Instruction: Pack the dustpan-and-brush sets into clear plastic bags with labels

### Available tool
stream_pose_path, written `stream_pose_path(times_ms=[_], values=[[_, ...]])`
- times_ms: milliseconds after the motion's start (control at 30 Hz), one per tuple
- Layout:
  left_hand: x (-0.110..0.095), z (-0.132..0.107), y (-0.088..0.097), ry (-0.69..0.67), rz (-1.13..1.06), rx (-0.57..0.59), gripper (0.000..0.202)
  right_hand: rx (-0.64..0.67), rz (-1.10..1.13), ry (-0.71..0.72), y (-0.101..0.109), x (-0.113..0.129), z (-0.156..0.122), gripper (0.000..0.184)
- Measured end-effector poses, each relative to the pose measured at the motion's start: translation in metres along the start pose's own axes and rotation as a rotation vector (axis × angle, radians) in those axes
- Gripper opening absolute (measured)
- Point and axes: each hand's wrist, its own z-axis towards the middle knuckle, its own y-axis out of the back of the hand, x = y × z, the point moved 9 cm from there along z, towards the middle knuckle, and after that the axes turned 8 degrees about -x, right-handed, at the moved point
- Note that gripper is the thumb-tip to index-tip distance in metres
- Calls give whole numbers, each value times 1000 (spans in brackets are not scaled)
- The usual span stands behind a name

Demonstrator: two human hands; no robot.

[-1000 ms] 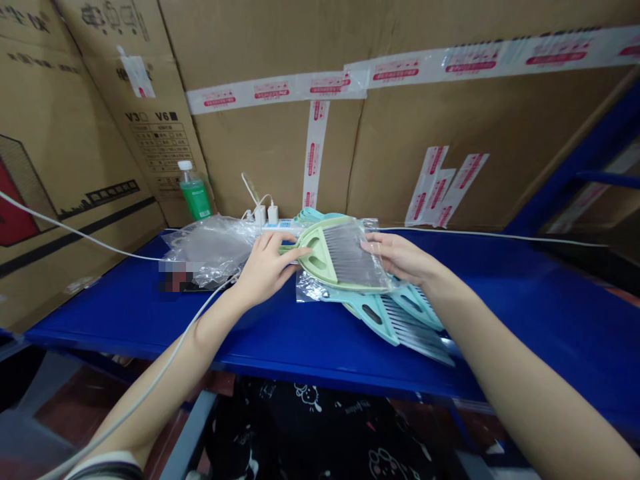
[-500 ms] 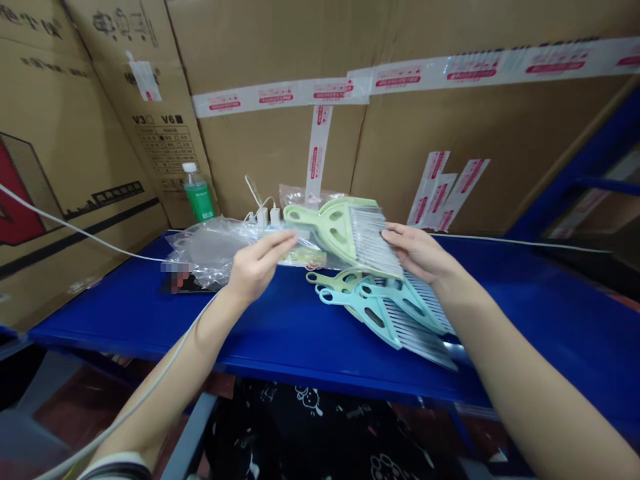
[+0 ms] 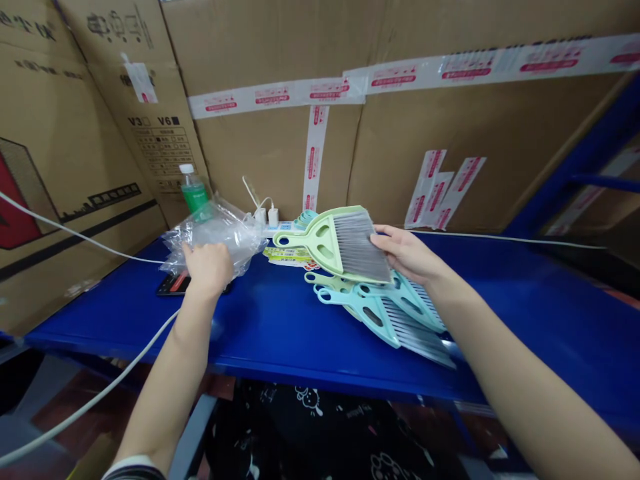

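Observation:
My right hand [image 3: 407, 255] grips the bristle end of a light green brush-and-dustpan set [image 3: 334, 245], held bare just above the blue shelf [image 3: 280, 320]. Its handle points left. My left hand [image 3: 207, 269] is closed on a crumpled clear plastic bag [image 3: 215, 233] at the left, beside a pile of similar bags. Under the held set lies a stack of teal and green brush sets [image 3: 387, 310] on the shelf. A small printed paper label [image 3: 290, 255] lies flat between my hands.
Tall cardboard boxes [image 3: 280, 133] wall in the back and left. A green bottle [image 3: 193, 190], a power strip with white chargers [image 3: 267, 217] and a dark phone-like device [image 3: 173, 285] sit at the back left. A white cable [image 3: 90, 400] runs along my left arm.
The plastic bag came off the green set, which my right hand now holds bare. My left hand moved left with the bag to the pile of bags. The label dropped onto the shelf.

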Motion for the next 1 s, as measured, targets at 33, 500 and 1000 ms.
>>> stream_pose_path(times_ms=[33,500,1000], values=[[2,-1,-2,15,45,1,34,4,-1,-9,0,-1,0,35],[-126,-8,-3,-451,-259,214,36,87,-93,-163,-18,-15,-9,12],[-141,-16,1,-502,-205,24,30,258,-907,840,-90,54,-69,25]])
